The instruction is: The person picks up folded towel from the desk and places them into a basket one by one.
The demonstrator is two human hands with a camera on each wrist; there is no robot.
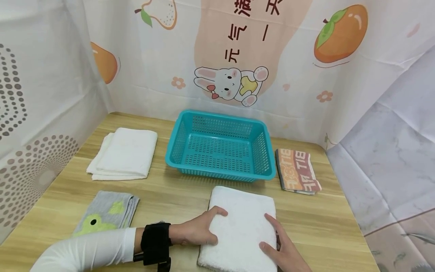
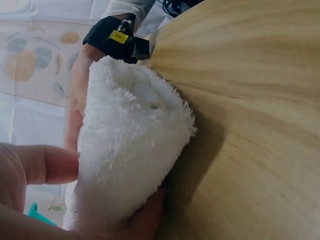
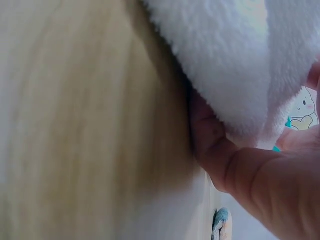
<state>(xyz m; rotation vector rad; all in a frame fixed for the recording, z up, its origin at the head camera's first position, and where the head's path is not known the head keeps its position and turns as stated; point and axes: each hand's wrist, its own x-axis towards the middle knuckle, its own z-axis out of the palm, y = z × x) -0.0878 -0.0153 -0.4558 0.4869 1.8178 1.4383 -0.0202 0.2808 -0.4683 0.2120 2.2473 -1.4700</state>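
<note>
A thick, folded white towel [image 1: 242,226] with a fluffy pile lies at the front of the table, between both hands. My left hand [image 1: 195,229] grips its left edge; the left wrist view shows the thumb on one face of the towel [image 2: 130,145] and a finger tucked under the other. From the right side, my right hand [image 1: 287,249] holds the opposite edge. One of its fingers [image 3: 212,135] reaches between the towel [image 3: 225,60] and the tabletop. Whether the towel is fully off the wood I cannot tell.
Beyond the towel stands a teal perforated basket [image 1: 217,172] with nothing in it. Folded white cloths [image 1: 127,153] lie at the back left, and a grey cloth with a green figure [image 1: 105,211] lies nearer. An orange-and-pink patterned cloth [image 1: 297,170] is right of the basket. Printed curtains [image 1: 153,87] surround the table.
</note>
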